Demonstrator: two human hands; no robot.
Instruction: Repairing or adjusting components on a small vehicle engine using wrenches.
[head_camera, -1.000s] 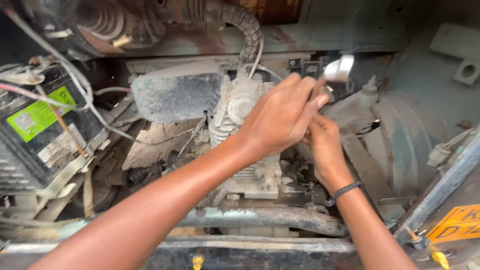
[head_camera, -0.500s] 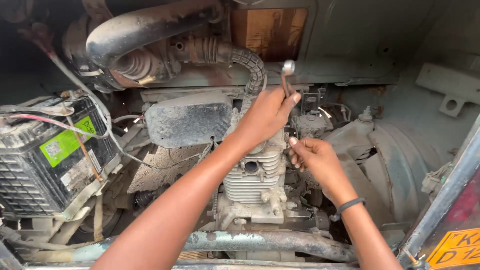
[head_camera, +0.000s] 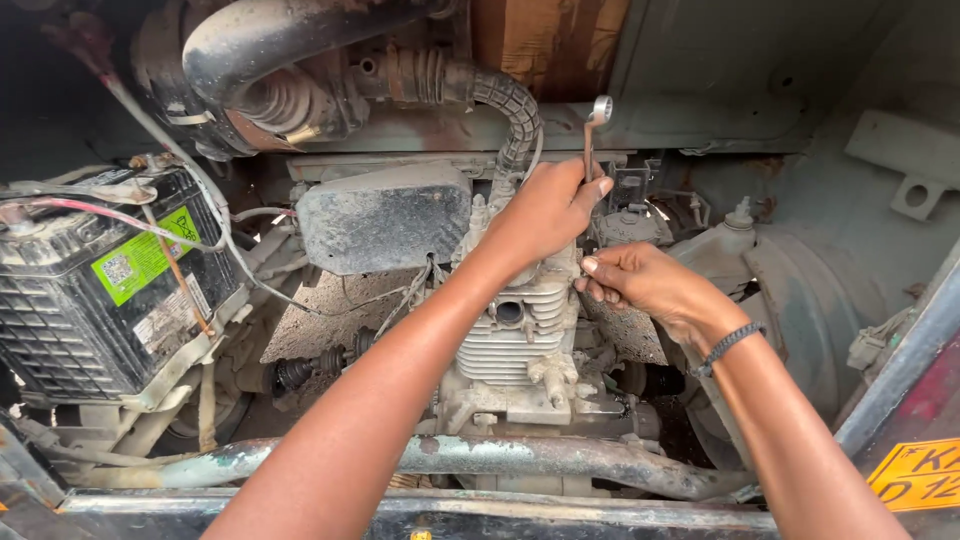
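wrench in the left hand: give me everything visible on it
The wrench is a slim bare-metal bar, dull and grimy along the shank, with a brighter ring end on top, slightly offset. It stands near upright above the finned engine cylinder, in front of the grey back panel. The left hand grips its lower part, hiding the bottom end. The right hand sits just below, not touching it.

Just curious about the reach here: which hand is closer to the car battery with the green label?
The left. The left hand grips a wrench above the finned cylinder, right of the battery; the right hand is farther right still.

Grimy, daylit engine bay (head_camera: 760, 120)
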